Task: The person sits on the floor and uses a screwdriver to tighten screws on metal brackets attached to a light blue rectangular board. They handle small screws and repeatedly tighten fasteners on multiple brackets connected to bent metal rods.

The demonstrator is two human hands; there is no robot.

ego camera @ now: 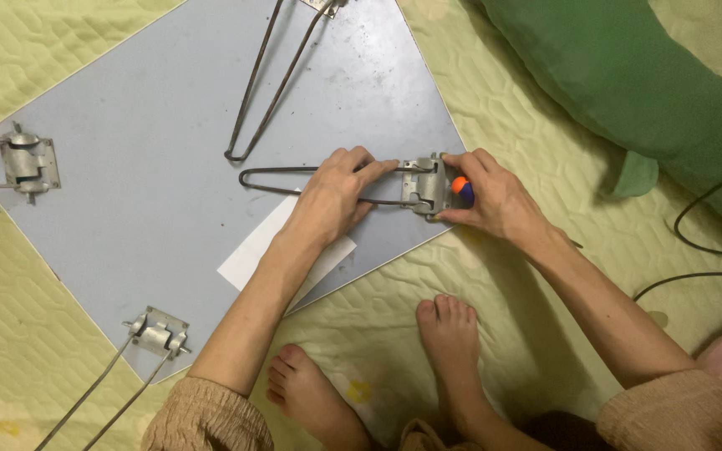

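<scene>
Grey tabletop (pixel 169 192), underside up on a quilted mat (pixel 478 276); a folding wire leg (pixel 294 179) lies flat near its right corner. Left hand (pixel 336 196): fingers closed over the leg beside the metal hinge bracket (pixel 425 185). Right hand (pixel 490 200): fingers pinched around an orange-and-blue screwdriver handle (pixel 461 188) touching the bracket's right side.

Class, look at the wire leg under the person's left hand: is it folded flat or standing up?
Folded flat: the wire leg lies along the grey board, pressed by the left hand.
</scene>
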